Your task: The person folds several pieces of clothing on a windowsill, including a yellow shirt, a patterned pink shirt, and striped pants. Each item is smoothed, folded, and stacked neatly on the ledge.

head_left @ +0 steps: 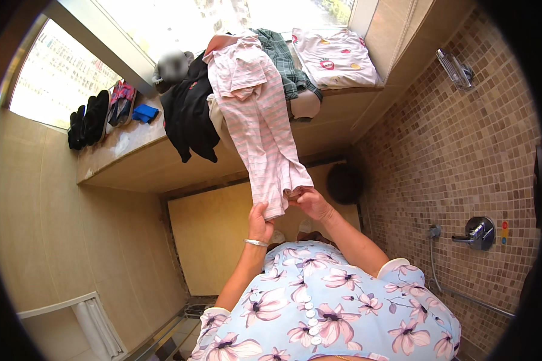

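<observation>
Pink-and-white striped pants [265, 132] stretch from the window ledge down toward me. My left hand [260, 224] grips the hem of one leg, thumb on top. At the other leg's hem, my right hand [312, 203] is closed on the cloth, its fingertips partly hidden by it. On the ledge, the pants' far end meets a bunched striped top [238, 69] of matching cloth. Beside them a black garment [193, 114] hangs over the edge on the left, and a green plaid garment [283, 63] lies on the right.
A folded white printed garment [334, 60] lies on the ledge [126, 150] at right. Dark shoes [90, 117] and a blue cloth [144, 113] sit at left. A dark round bin [345, 183] stands below. The tiled right wall carries a shower valve [479, 233] and a metal rack [456, 69].
</observation>
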`<state>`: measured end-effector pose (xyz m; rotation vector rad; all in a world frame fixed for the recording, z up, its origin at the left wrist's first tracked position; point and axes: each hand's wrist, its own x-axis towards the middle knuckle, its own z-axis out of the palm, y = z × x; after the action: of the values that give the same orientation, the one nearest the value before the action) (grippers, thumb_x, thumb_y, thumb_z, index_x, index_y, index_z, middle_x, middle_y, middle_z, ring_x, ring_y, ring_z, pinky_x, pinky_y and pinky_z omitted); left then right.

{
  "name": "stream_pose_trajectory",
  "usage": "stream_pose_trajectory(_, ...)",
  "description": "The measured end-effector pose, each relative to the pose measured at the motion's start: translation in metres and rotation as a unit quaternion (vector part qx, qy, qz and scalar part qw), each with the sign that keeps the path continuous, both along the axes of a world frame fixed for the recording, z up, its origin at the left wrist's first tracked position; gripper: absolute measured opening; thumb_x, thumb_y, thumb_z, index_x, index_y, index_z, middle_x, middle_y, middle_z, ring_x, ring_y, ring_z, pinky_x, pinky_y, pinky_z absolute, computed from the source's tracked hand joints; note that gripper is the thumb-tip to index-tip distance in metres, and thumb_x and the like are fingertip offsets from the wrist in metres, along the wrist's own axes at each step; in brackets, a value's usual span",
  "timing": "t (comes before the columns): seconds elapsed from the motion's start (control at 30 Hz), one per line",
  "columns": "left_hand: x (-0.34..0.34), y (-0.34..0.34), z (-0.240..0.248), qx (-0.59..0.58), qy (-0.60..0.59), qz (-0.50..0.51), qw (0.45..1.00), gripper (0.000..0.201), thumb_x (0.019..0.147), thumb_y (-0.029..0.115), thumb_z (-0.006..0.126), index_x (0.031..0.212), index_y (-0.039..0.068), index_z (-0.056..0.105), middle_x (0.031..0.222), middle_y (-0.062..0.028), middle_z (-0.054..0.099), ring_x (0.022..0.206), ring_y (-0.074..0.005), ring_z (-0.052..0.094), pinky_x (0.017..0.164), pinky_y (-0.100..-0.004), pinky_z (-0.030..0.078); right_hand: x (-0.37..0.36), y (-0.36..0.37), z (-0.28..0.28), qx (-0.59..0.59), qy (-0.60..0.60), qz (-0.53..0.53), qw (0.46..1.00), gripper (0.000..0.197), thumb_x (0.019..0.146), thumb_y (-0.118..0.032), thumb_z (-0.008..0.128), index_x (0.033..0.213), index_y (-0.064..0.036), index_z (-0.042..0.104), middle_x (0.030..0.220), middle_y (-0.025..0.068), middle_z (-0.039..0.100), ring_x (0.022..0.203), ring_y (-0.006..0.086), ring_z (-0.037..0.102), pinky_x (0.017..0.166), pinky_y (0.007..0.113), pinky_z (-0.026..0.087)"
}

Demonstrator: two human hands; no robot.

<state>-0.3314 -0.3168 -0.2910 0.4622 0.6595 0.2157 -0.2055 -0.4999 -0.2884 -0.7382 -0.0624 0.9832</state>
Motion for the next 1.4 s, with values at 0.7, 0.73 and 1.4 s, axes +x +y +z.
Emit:
stream_pose_trajectory(0.7, -0.021, -0.015, -0.005, 0.024, 0.075, -0.041, 0.996, 0.031, 0.101, 0.007, 0.068, 0.131, 0.006, 0.06, 0.115, -0.0078, 0.073, 0.097, -0.0218, 0.073, 0.07, -0.036, 0.063, -0.03, -0.04, 0.049, -0.48, -0.616, -0.273, 0.561, 0.023, 0.094, -0.016, 0.075, 0.113, -0.0039, 0.078, 0.112, 0.0143, 0.076, 0.095, 0.0319, 0.073, 0.088, 0.04, 0.053)
stream_pose_trajectory(0.73, -0.021, -0.015, -0.009, 0.029, 0.079, -0.04, 0.996, 0.031, 0.101, 0.007, 0.068, 0.131, 0.006, 0.061, 0.115, -0.0078, 0.073, 0.098, -0.022, 0.073, 0.071, -0.0362, 0.063, -0.031, -0.045, 0.047, -0.489, -0.617, -0.258, 0.56, 0.023, 0.094, -0.015, 0.075, 0.114, -0.0044, 0.077, 0.111, 0.0138, 0.075, 0.095, 0.0314, 0.072, 0.088, 0.04, 0.052)
stream_pose_trajectory(1.4, -0.038, -0.023, 0.006, -0.001, 0.068, -0.021, 0.997, 0.023, 0.097, 0.004, 0.071, 0.118, 0.0, 0.062, 0.109, -0.0118, 0.072, 0.094, -0.0247, 0.073, 0.073, -0.0367, 0.064, -0.024, -0.057, 0.013, -0.365, -0.537, -0.109, 0.753, 0.026, 0.09, -0.007, 0.066, 0.112, -0.0068, 0.08, 0.14, 0.0177, 0.064, 0.128, 0.0321, 0.063, 0.109, 0.039, 0.048)
